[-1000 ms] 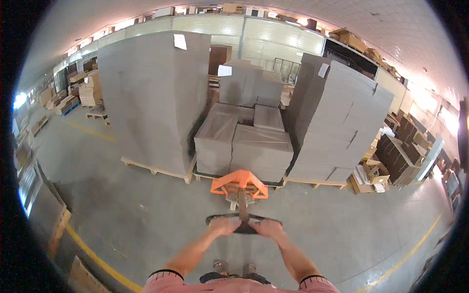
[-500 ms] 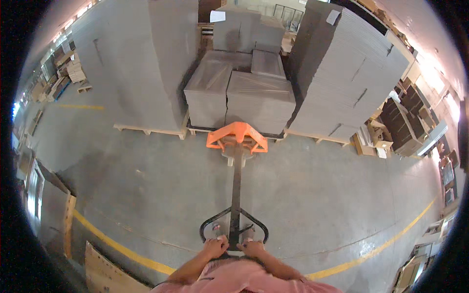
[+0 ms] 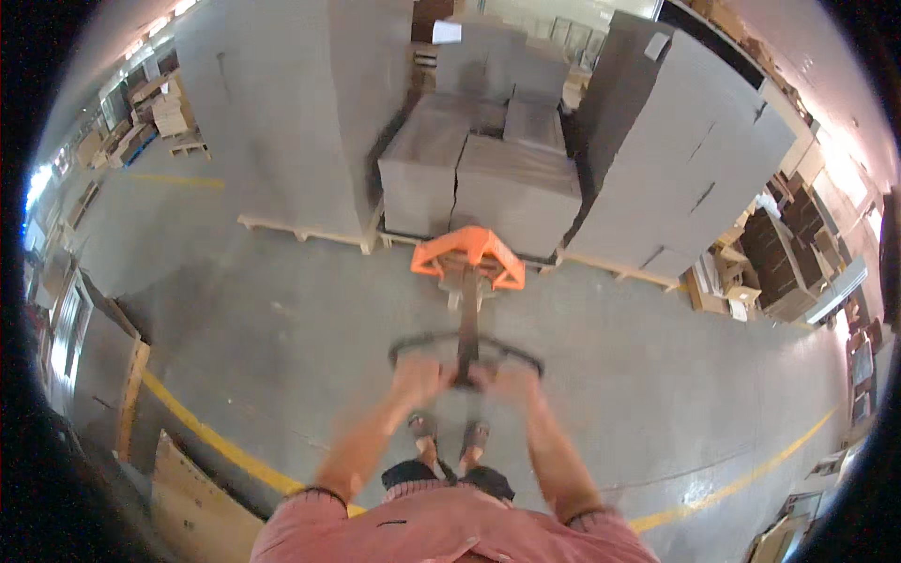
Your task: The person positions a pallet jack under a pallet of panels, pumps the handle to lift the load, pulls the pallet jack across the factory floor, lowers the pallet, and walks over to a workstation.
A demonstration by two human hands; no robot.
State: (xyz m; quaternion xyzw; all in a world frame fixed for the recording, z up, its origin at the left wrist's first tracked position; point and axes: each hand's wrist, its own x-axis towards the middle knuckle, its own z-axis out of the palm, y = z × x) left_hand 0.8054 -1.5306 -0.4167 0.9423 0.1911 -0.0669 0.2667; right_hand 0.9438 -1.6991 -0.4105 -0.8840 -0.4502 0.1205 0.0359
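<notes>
Both my arms reach forward to the black loop handle [image 3: 514, 351] of an orange pallet jack [image 3: 469, 246]. My left hand [image 3: 419, 379] is closed on the handle's near bar, left of the centre shaft. On the other side of the shaft, my right hand [image 3: 508, 381] grips the same bar. Both hands are smeared by motion, so single fingers do not show. The jack's orange head stands right against a low pallet load of grey wrapped stacks [image 3: 516, 183]. Its forks are hidden beneath that load.
Tall grey stacks on wooden pallets flank the load, one left [image 3: 282, 122] and one right [image 3: 676, 159]. Cardboard boxes [image 3: 727, 281] lie beyond the right stack. At the left, a leaning board [image 3: 192, 488] stands by a yellow floor line [image 3: 221, 436].
The handle has swung up and away from my body, with both hands on it and my arms now stretched out. My feet now show below it. The whole view has shifted slightly.
</notes>
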